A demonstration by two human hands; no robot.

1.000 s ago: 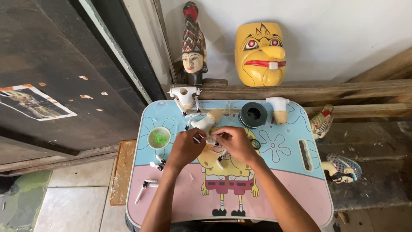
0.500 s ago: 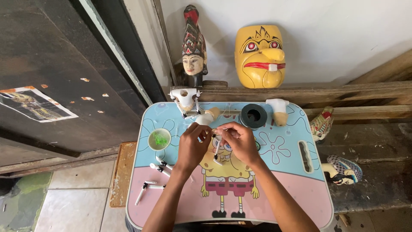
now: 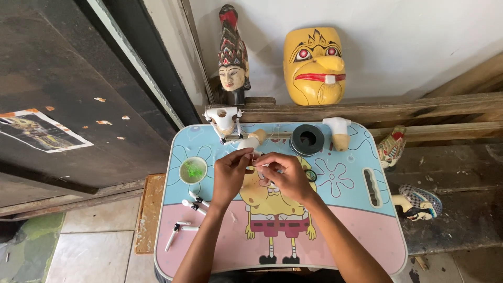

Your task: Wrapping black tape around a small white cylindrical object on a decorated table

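At the left edge of the small cartoon-printed table (image 3: pixel 367 230) sits a little round cup (image 3: pixel 193 170) with something green inside; nearer, toward the pink part of the tabletop, lie a few small white pieces (image 3: pixel 181 230), some with dark tips; at the far left corner stands a white carved puppet part (image 3: pixel 223 120), and behind it on the wooden ledge a painted puppet head with a tall headdress (image 3: pixel 232 68); the left hand (image 3: pixel 230 175) hovers over the middle of the table, its thumb and forefinger pressed together in a pinch at a small pale piece (image 3: pixel 255 162), the other fingers curled in; that piece lies right between the two hands, at the tips of both, and what exactly it is cannot be told; the right hand (image 3: pixel 285 175) meets it from the right, fingers bent and closed on the same spot, so the fingertips of both hands almost touch; just beyond the hands lies a tan and white wooden limb (image 3: pixel 251 141); farther right sits a black ring-shaped roll (image 3: pixel 307 139), then an upright white and tan wooden piece (image 3: pixel 339 133); above these a yellow mask with red lips (image 3: pixel 314 65) leans against the wall; off the table at the right lie painted puppet pieces (image 3: pixel 414 199) on the planks.
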